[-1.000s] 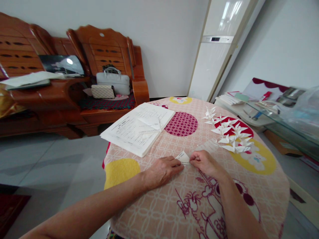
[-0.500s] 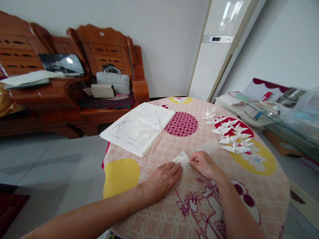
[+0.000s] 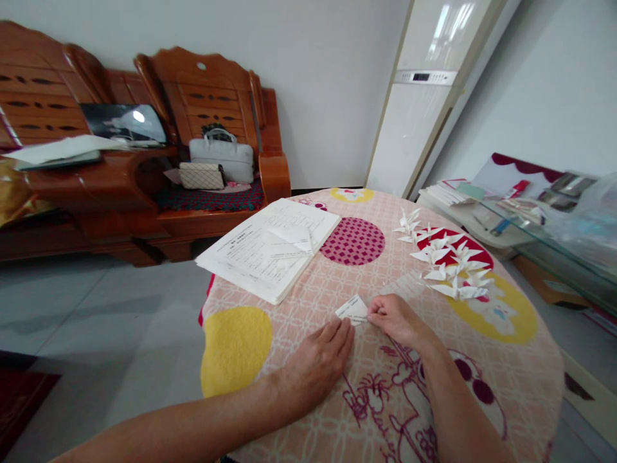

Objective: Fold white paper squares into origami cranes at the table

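A small piece of folded white paper (image 3: 351, 307) with printed lines lies on the patterned tablecloth, between my two hands. My left hand (image 3: 322, 354) rests flat beside it, fingers stretched out, the fingertips on its lower left edge. At the paper's right corner, the thumb and fingers of my right hand (image 3: 396, 318) are pinched together on it. Several folded white paper cranes (image 3: 461, 291) stand in a cluster at the right of the table. Farther left is a stack of printed sheets (image 3: 241, 263), with loose folded paper (image 3: 292, 238) on top.
The round table's cloth (image 3: 284, 431) reaches its edge. A glass-topped side table (image 3: 554, 251) with papers and a plastic bag stands to the right. Behind are a wooden chair (image 3: 216, 87) holding bags (image 3: 222, 157), a laptop (image 3: 123, 122) and a tall air conditioner (image 3: 409, 128).
My left hand has shifted slightly down and back, so more of the folded paper shows. The right hand keeps its pinch, and the whole view has moved a little.
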`<state>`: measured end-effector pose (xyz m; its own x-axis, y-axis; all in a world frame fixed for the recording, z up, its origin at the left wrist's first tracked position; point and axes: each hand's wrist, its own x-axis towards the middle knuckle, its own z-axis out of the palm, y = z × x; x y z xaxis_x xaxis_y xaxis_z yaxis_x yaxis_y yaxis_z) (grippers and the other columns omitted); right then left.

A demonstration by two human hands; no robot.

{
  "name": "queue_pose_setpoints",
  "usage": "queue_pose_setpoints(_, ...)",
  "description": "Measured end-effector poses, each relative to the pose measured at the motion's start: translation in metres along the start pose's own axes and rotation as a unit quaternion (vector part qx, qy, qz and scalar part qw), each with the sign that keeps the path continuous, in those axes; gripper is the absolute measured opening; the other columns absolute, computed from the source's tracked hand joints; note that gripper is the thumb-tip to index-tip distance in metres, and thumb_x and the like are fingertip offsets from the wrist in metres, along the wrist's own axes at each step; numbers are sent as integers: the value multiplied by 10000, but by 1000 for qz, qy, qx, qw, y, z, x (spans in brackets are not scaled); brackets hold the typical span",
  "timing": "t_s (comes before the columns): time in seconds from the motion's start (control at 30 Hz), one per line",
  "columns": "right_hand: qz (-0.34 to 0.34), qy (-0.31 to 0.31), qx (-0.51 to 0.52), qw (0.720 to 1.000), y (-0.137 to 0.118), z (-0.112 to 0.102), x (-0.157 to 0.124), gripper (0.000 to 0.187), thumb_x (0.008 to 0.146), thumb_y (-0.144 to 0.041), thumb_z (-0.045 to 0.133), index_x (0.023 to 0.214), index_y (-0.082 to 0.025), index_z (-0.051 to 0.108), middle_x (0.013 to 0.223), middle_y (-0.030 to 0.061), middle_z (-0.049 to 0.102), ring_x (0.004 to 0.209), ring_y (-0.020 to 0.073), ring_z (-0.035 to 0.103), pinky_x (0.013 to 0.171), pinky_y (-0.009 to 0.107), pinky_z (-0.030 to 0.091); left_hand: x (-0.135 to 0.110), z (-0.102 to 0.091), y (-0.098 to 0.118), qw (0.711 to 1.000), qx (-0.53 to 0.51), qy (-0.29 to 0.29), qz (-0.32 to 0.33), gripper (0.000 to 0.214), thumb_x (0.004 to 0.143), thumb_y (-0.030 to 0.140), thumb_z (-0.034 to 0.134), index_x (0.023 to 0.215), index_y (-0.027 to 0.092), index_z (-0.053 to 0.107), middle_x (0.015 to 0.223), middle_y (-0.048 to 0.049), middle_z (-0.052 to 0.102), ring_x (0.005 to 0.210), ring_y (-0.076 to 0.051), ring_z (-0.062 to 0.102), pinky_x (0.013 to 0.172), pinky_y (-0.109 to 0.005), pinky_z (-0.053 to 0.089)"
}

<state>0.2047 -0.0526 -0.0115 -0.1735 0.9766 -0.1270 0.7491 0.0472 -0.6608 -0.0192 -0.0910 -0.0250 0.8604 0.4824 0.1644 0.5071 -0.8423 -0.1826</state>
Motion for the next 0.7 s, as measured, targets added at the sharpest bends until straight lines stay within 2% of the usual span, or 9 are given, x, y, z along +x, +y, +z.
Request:
queue_pose_setpoints(0.2,12,-4,5,1000,-1,-1,-1,103,742,-174,552,678,-158,632,515,-13,573,492,113,497,482,209,319,-2,3,3,1000,-7,14,-9,455,881,114,401,1326,39,459,1378,-194,504,1232,-280,505,1019,-397,445)
queue_pose_setpoints(0.37,18,3,-9,1000,-3,0,-1,103,750,-202,571,681,-162,637,542,-5,596,504,116,505,491,213,324,2,3,2,999,-31,2,-22,440,892,115,407,1327,56,448,1362,-174,508,1212,-272,494,995,-395,445)
queue_pose_setpoints(0.53,29,10,-29,999,-5,0,1,109,754,-251,612,683,-172,639,568,-1,614,530,126,511,507,224,322,16,-1,-7,995,-80,-46,-31,323,900,148,447,1215,113,512,1140,-114,594,983,-230,553,856,-374,480)
queue_pose_setpoints(0.7,37,14,-68,997,-12,1,0,153,756,-311,660,682,-180,629,650,28,660,607,148,554,538,238,327,23,-1,-12,994,-89,-49,-29,352,883,154,481,1234,122,483,1065,-98,583,940,-225,535,812,-369,469)
